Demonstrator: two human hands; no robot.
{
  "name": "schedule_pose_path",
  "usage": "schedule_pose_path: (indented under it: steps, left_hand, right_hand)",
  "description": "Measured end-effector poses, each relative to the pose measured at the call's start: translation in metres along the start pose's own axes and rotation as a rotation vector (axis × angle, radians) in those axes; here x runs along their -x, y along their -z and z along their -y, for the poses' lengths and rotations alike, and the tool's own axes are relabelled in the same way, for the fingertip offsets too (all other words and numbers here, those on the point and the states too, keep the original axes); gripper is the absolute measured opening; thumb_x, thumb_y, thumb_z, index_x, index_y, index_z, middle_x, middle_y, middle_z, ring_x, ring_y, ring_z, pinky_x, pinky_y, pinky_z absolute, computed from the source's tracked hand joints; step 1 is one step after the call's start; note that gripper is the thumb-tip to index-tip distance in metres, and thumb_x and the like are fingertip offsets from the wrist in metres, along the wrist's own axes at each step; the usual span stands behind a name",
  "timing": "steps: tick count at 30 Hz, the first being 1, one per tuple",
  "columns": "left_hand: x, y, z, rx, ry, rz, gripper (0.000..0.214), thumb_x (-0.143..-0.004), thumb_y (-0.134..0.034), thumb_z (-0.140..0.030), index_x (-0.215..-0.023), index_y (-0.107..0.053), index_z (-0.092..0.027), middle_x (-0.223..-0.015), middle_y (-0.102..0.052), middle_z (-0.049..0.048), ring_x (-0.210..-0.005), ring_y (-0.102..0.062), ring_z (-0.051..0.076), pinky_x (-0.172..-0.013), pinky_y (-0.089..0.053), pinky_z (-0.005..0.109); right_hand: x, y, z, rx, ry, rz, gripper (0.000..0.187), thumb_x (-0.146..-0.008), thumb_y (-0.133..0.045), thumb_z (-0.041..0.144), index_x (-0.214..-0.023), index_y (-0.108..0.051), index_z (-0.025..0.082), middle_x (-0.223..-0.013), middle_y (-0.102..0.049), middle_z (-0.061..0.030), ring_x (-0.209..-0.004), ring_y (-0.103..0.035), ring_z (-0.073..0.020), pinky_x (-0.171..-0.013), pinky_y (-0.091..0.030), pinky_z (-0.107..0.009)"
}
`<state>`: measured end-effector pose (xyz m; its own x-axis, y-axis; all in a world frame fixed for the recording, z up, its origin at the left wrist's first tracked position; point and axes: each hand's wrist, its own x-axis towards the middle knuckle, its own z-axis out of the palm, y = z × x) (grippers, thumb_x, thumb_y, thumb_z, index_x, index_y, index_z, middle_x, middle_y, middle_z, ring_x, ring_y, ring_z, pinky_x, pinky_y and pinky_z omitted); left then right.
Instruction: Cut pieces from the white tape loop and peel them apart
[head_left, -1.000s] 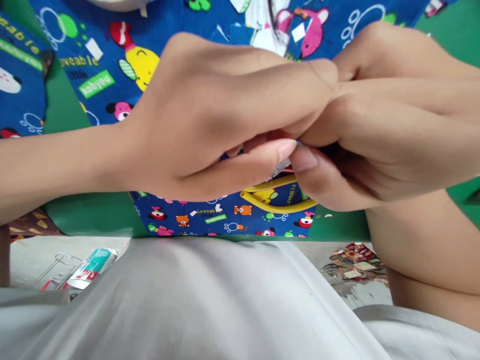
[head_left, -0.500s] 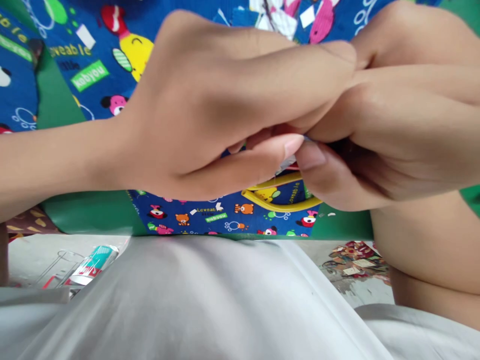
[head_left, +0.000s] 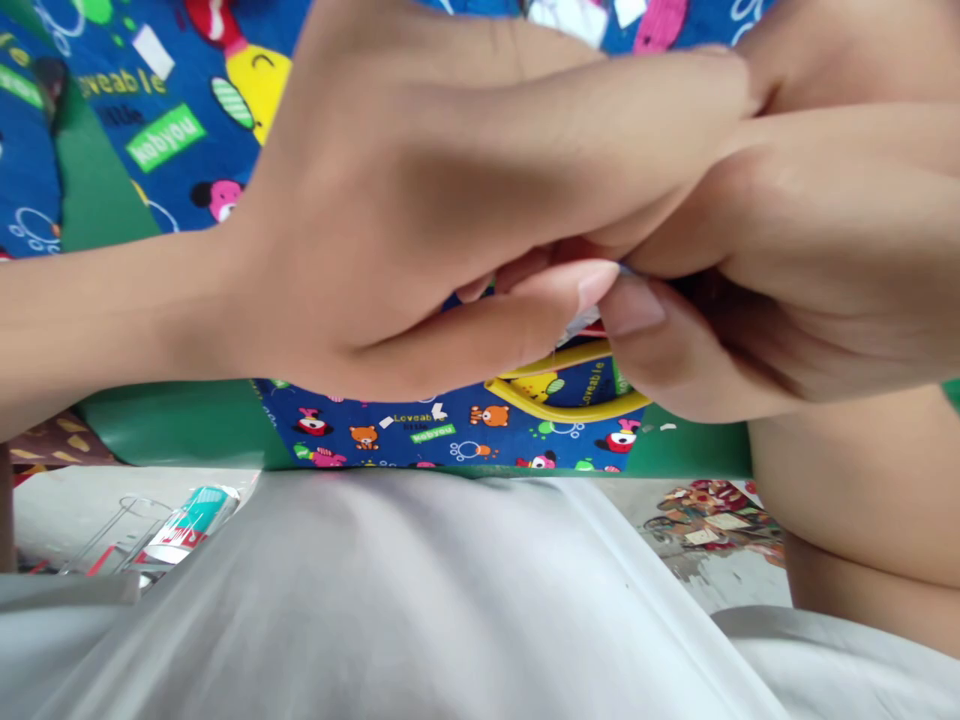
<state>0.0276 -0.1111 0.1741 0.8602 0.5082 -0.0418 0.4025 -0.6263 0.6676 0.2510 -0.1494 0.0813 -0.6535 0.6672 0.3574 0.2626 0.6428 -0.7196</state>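
My left hand and my right hand meet fingertip to fingertip in front of me, both closed in a pinch. A small whitish bit shows just below the touching thumbs. Most of what the fingers hold, if anything, is hidden behind them. Directly beneath lies a blue cloth piece printed with cartoon bears and dogs. A yellow-edged band curves across that cloth, partly covered by my fingers.
Larger blue printed cloth spreads over the green tabletop behind my hands, with white paper scraps on it. Grey cloth covers my lap. On the floor are a teal-and-white can and a scrap pile.
Both hands shift slightly up and to the right in view and appear a little larger. Their pinch stays together, and the cloth below hardly moves.
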Motion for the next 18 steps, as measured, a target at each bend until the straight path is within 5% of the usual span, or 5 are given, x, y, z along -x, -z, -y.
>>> schedule_pose_path:
  steps: [6, 9, 12, 14, 18]
  left_hand:
    - [-0.011, -0.020, -0.004, 0.136, 0.193, 0.150, 0.084, -0.087, -0.002, -0.085, -0.064, -0.049, -0.019, -0.070, -0.041, 0.0012, -0.114, -0.077, 0.022, -0.107, -0.056, 0.040]
    - [-0.015, -0.022, -0.005, 0.200, 0.253, 0.148, 0.076, -0.088, -0.002, -0.081, -0.063, -0.041, -0.021, -0.067, -0.040, 0.0001, -0.114, -0.078, 0.023, -0.108, -0.055, 0.045]
    - [-0.016, -0.025, -0.006, 0.090, 0.180, 0.044, 0.076, -0.088, 0.002, -0.076, -0.062, -0.041, -0.018, -0.060, -0.039, -0.0024, -0.092, -0.081, 0.016, -0.082, -0.057, 0.030]
    - [-0.016, -0.027, -0.005, -0.046, 0.079, -0.055, 0.083, -0.088, 0.006, -0.071, -0.057, -0.045, -0.014, -0.056, -0.041, -0.0029, -0.074, -0.079, 0.009, -0.062, -0.037, 0.012]
    - [-0.013, -0.030, -0.003, -0.180, -0.055, -0.222, 0.095, -0.089, 0.012, -0.062, -0.055, -0.059, -0.009, -0.051, -0.047, -0.0035, -0.056, -0.070, 0.000, -0.058, -0.013, 0.004]
  right_hand:
    - [-0.002, -0.002, 0.004, -0.037, -0.018, -0.076, 0.060, -0.105, -0.045, 0.057, -0.064, -0.064, 0.016, -0.060, -0.039, 0.0023, -0.082, -0.056, 0.0049, -0.092, -0.042, -0.008]
    - [-0.006, -0.002, 0.006, -0.058, 0.001, -0.145, 0.056, -0.103, -0.053, 0.049, -0.060, -0.064, 0.016, -0.056, -0.042, 0.0038, -0.073, -0.054, 0.0059, -0.084, -0.044, -0.008]
    - [-0.008, -0.003, 0.004, -0.115, 0.049, -0.179, 0.051, -0.101, -0.058, 0.045, -0.060, -0.065, 0.016, -0.052, -0.041, 0.0053, -0.065, -0.048, 0.0075, -0.079, -0.043, -0.008]
    - [-0.007, -0.004, 0.002, -0.113, 0.083, -0.182, 0.051, -0.101, -0.056, 0.048, -0.062, -0.065, 0.016, -0.050, -0.040, 0.0052, -0.065, -0.048, 0.0070, -0.080, -0.043, -0.009]
    - [-0.002, -0.005, -0.001, -0.035, 0.079, -0.132, 0.055, -0.106, -0.047, 0.053, -0.069, -0.069, 0.019, -0.057, -0.052, 0.0031, -0.080, -0.059, 0.0026, -0.090, -0.047, -0.012]
